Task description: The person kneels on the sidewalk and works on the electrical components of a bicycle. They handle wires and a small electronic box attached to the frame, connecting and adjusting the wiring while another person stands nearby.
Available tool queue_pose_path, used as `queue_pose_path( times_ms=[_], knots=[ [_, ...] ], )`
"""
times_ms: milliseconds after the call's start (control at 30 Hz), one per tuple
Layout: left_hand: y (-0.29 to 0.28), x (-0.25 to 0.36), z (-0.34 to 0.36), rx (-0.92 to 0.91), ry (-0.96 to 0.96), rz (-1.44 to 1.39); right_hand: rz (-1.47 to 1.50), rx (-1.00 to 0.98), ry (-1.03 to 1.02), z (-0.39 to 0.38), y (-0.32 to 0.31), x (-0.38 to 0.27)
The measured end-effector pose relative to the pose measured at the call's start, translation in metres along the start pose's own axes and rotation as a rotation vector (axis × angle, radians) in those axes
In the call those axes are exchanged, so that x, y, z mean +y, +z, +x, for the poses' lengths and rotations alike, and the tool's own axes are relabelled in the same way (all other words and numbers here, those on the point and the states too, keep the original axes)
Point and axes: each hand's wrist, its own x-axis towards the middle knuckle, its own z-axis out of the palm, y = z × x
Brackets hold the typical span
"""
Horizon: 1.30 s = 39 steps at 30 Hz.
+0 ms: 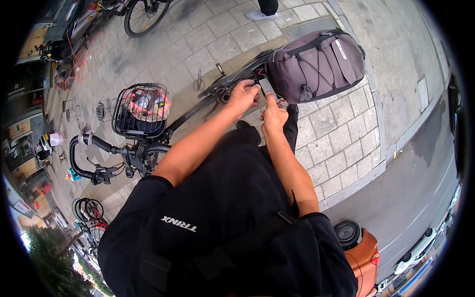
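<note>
Both my hands meet beside a black bicycle, just ahead of a purple-grey bag with black cord lacing that sits at the bicycle's rear. My left hand has its fingers bent inward near the frame; what lies in its grip is hidden. The fingers of my right hand are curled, with a fingertip against a small grey flat piece next to the bag's front. Whether that hand holds anything more cannot be made out.
A black wire basket with a pinkish bundle stands by the handlebar on the left. Another bicycle's wheel and a person's shoe are at the far side. An orange car stands on the road at lower right.
</note>
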Motion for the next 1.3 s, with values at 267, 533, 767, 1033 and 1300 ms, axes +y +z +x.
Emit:
queue_pose_path(
  times_ms=[267, 533, 767, 1033, 1300],
  knots=[
    [0.01, 0.009, -0.003, -0.189, -0.251, -0.049, -0.087, -0.021, -0.049, -0.003, -0.012, 0.006],
    [0.027, 0.016, -0.01, -0.171, -0.263, 0.162, -0.193, -0.186, -0.045, 0.017, -0.04, 0.006],
    [0.043, 0.006, -0.013, -0.045, -0.232, 0.095, -0.26, -0.222, -0.015, 0.028, -0.048, 0.008],
    [0.04, -0.01, -0.014, -0.006, -0.296, -0.084, -0.309, -0.305, 0.009, 0.024, -0.048, -0.005],
    [0.022, -0.046, -0.004, -0.029, -0.206, -0.411, -0.321, -0.277, 0.061, 0.024, -0.048, -0.006]
  ],
)
